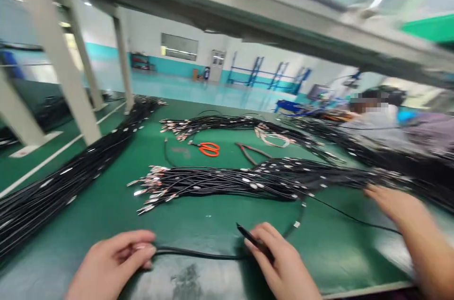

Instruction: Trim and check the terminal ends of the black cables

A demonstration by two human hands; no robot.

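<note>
My left hand point(115, 264) is closed in a pinch on the end of a black cable point(202, 254) at the front of the green table point(213, 224). The cable runs right, low over the tabletop, and passes behind my right hand point(282, 264). Closed around a slim black tool point(253, 237) with a slanted, pointed tip, my right hand hides most of the tool's body, so its exact kind does not show. Beyond the right hand, a dark cable length with a white label point(296, 224) leads up to the bundle.
A cable bundle point(227, 181) with bare ends lies ahead; another bundle point(213, 123) is behind it. Between them are orange-handled scissors point(209, 149) and dark-handled pliers point(253, 152). More cables point(67, 179) lie left, near shelf posts point(71, 63). A co-worker's hand point(393, 203) reaches in at right.
</note>
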